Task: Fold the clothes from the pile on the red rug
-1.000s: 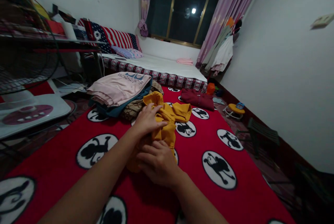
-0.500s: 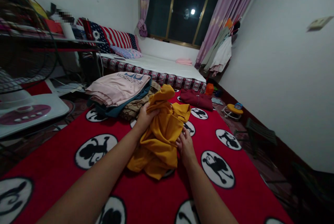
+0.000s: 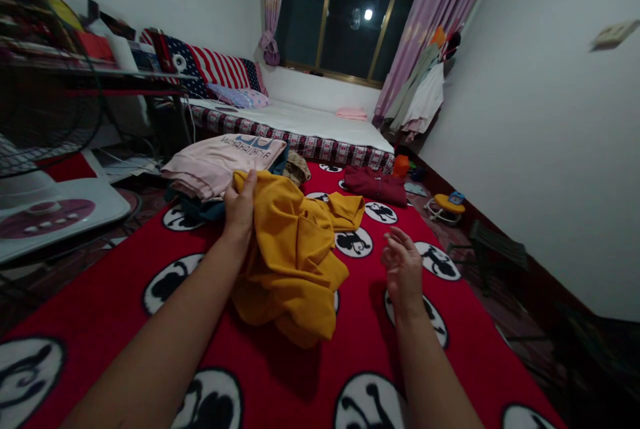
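A crumpled mustard-yellow garment (image 3: 293, 249) lies bunched on a red blanket (image 3: 360, 336) printed with black-and-white monkey circles. My left hand (image 3: 240, 206) grips the garment's upper left edge and holds it raised. My right hand (image 3: 403, 269) hovers to the right of the garment, fingers apart and holding nothing. A stack of folded clothes (image 3: 220, 162), pink on top of teal, sits just beyond my left hand.
A dark red folded garment (image 3: 376, 184) lies farther back on the blanket. Beyond it is a bed (image 3: 310, 124) with pillows. A fan base (image 3: 50, 206) stands at left. A small yellow toy (image 3: 445, 204) and a dark stool (image 3: 497, 252) sit on the floor at right.
My right hand has let go of the yellow garment and moved off to the right. My left hand has pulled the garment's edge up and to the left.
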